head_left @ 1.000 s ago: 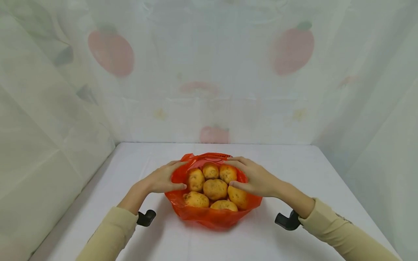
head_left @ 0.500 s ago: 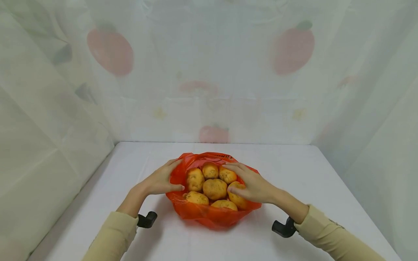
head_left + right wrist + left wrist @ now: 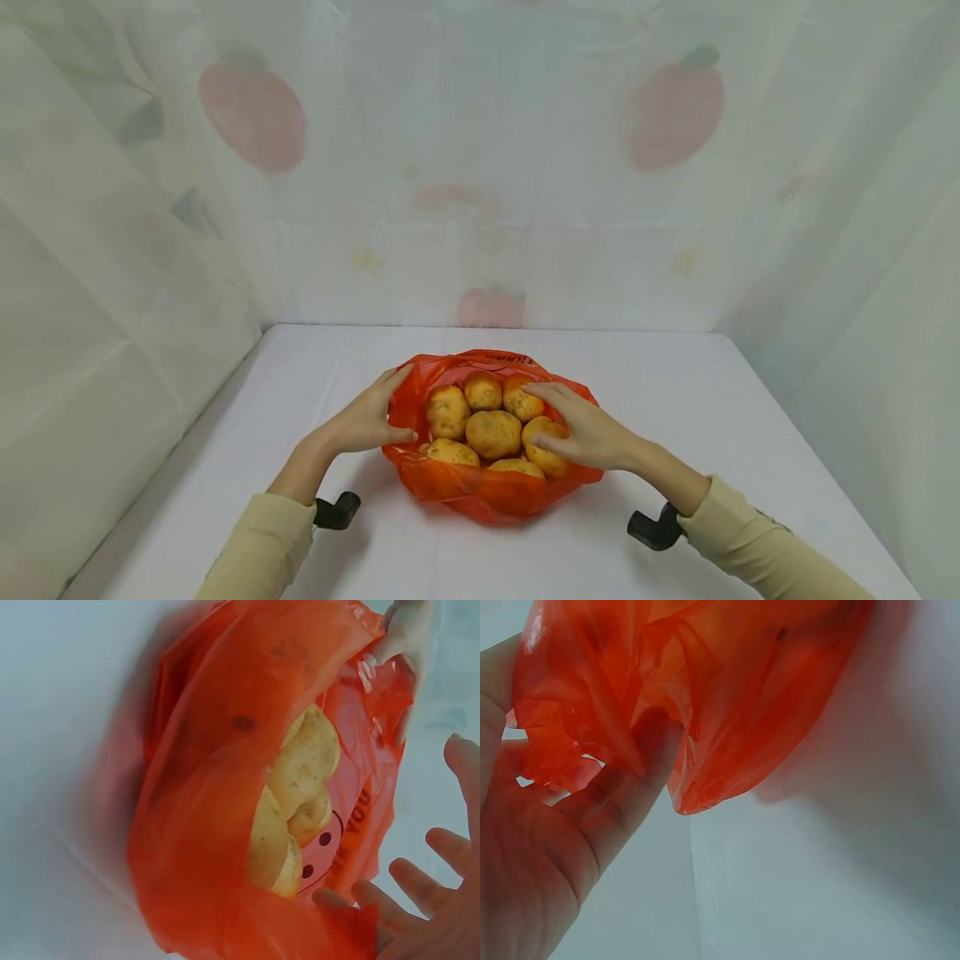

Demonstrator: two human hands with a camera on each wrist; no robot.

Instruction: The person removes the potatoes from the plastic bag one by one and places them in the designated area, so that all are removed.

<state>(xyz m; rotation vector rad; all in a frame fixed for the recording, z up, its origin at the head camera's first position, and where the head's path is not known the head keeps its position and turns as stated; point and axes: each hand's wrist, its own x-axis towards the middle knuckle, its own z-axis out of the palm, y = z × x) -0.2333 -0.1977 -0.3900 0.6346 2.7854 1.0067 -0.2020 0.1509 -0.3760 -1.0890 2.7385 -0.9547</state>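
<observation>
A red plastic bag (image 3: 495, 496) stands on the table with its mouth spread wide. Several yellow potatoes (image 3: 493, 435) fill it, one in the middle and others around it. At the bag's left rim is my left hand (image 3: 366, 417), thumb and fingers apart, the thumb reaching over the rim. The left wrist view has its fingers (image 3: 622, 802) against the thin crumpled plastic. My right hand (image 3: 592, 429) spreads over the right rim, fingertips above the right-side potatoes. In the right wrist view its fingers (image 3: 420, 889) are splayed beside the rim.
The bag rests near the middle of a white-covered table (image 3: 720, 417). A pale curtain (image 3: 480, 167) printed with faded red fruit hangs behind, with more sheeting on both sides. Black wrist mounts (image 3: 337, 510) jut below each forearm.
The left hand has shifted slightly left, and the left rim has spread outward. The right hand has moved a little down, and more of the bag's right rim shows behind it.
</observation>
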